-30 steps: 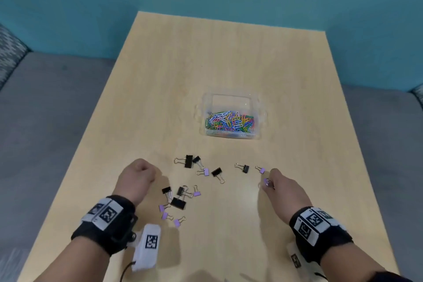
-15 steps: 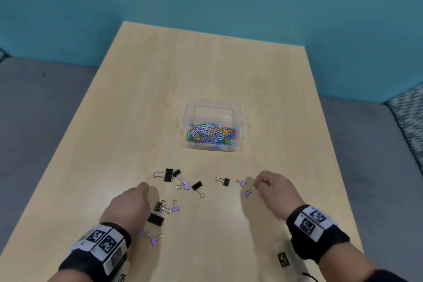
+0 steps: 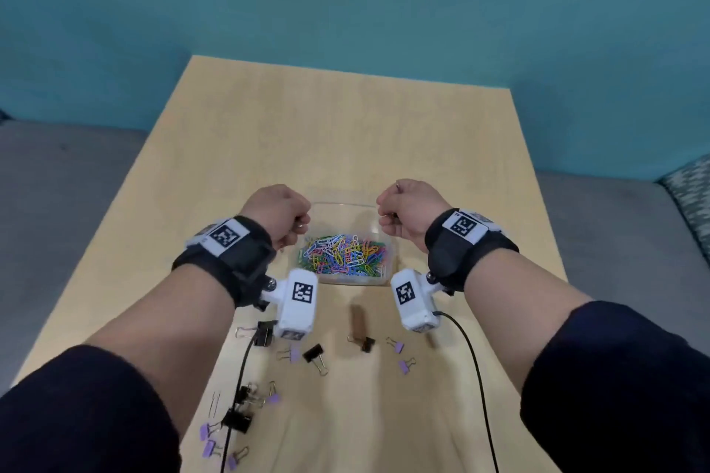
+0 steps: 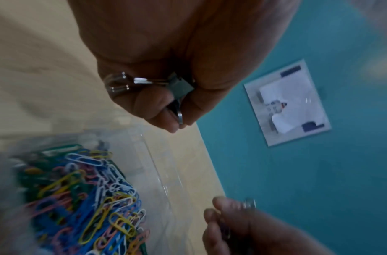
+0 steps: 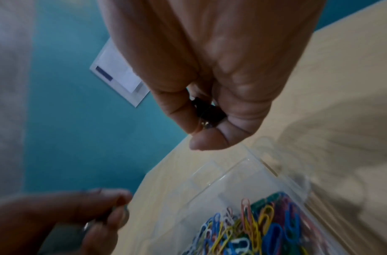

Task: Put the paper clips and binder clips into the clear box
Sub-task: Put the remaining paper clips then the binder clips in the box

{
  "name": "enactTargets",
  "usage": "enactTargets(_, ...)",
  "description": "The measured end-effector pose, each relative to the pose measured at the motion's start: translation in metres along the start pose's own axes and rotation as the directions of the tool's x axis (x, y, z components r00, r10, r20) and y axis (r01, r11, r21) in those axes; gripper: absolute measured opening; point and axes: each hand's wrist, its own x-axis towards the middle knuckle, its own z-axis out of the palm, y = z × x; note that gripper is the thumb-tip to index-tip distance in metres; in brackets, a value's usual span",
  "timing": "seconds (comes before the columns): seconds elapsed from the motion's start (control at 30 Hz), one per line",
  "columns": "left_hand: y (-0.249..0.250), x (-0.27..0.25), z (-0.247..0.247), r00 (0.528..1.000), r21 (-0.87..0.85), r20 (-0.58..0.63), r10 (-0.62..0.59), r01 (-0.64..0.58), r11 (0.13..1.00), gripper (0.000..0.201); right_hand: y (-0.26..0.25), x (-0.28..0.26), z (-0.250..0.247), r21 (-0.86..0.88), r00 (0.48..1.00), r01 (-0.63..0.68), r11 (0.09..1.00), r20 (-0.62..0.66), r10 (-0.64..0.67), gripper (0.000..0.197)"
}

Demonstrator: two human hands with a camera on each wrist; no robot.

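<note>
The clear box [image 3: 342, 206] stands mid-table with a heap of coloured paper clips [image 3: 342, 254] inside. Both hands hover just above it as fists. My left hand [image 3: 294, 228] is over its left rim; in the left wrist view its fingers [image 4: 157, 107] grip a dark binder clip [image 4: 180, 87] with silver wire handles. My right hand [image 3: 388, 219] is over the right rim, and in the right wrist view it pinches a black binder clip [image 5: 208, 112]. Several black binder clips [image 3: 313, 352] and purple binder clips [image 3: 404, 366] lie on the table nearer to me.
The wooden table [image 3: 345, 134] ends at a teal wall, with grey floor on both sides. A cluster of binder clips [image 3: 238, 419] lies at the near left under my left forearm. Black cables [image 3: 476, 376] hang from both wrist cameras.
Both hands left the table near the scattered binder clips, each closed on a clip, and rose forward to hover over the box. The head view tilted up.
</note>
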Motion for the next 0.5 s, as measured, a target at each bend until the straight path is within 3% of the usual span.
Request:
enactTargets(0.1, 0.011, 0.025, 0.025, 1.0, 0.064, 0.001, 0.016, -0.016, 0.998, 0.016, -0.004, 0.024, 0.009, -0.216, 0.999, 0.034, 0.976, -0.026, -0.04, 0.008)
enactTargets(0.23, 0.011, 0.033, 0.035, 1.0, 0.052, -0.003, 0.024, -0.024, 0.998, 0.002, -0.003, 0.025, 0.012, -0.313, 0.999, 0.037, 0.949, 0.031, -0.029, 0.004)
enactTargets(0.4, -0.007, 0.007, 0.007, 1.0, -0.094, -0.013, 0.027, -0.028, 0.995, 0.006, 0.021, -0.008, -0.008, -0.414, 0.986, 0.157, 0.897, 0.013, -0.167, 0.025)
enactTargets(0.5, -0.041, -0.02, -0.026, 0.989, 0.049, -0.112, 0.1, -0.095, 0.994, 0.007, 0.054, -0.051, -0.022, -0.562, 0.972, 0.209, 0.8, 0.029, -0.233, 0.015)
